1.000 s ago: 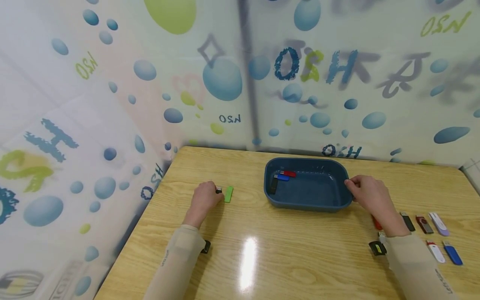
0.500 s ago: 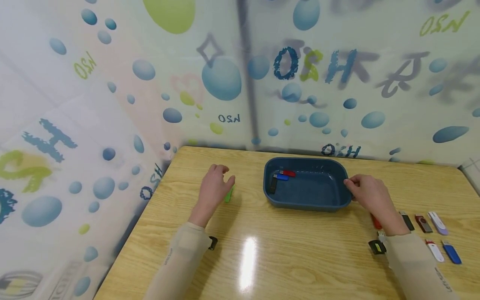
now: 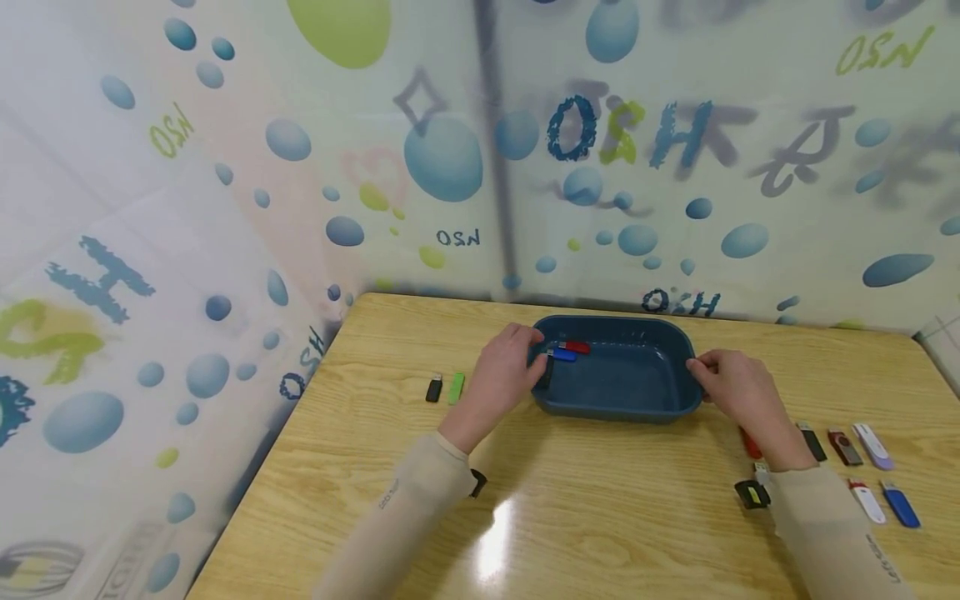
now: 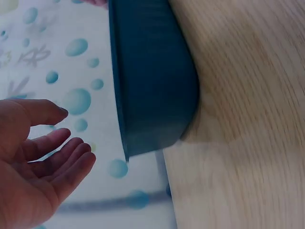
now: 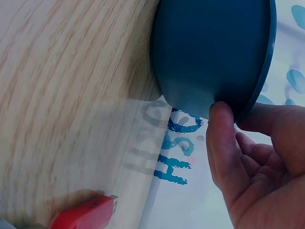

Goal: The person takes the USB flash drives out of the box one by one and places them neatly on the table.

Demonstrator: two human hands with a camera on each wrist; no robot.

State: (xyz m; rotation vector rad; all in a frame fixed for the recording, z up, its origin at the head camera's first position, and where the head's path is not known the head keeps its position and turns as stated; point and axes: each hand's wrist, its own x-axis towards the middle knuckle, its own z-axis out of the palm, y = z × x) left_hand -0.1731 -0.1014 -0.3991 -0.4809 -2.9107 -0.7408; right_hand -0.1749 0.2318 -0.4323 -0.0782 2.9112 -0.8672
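A dark blue plastic bin stands near the back of the table. Inside its left end lie a red USB stick, a blue USB stick and a black USB stick. My left hand hovers at the bin's left rim, fingers loosely bent; in the left wrist view nothing is between them, and they are apart from the wall. My right hand pinches the rim at the right end between thumb and fingers. Left of the bin, a black USB stick lies beside a green USB stick.
To the right, partly behind my right forearm, several USB sticks lie on the wooden table: among them a red one, a brown one, a white and purple one and a blue one. A patterned curtain hangs behind.
My left hand let go of the black USB stick beside the green one, rose and moved right to the bin's left end. The right hand stays on the rim.
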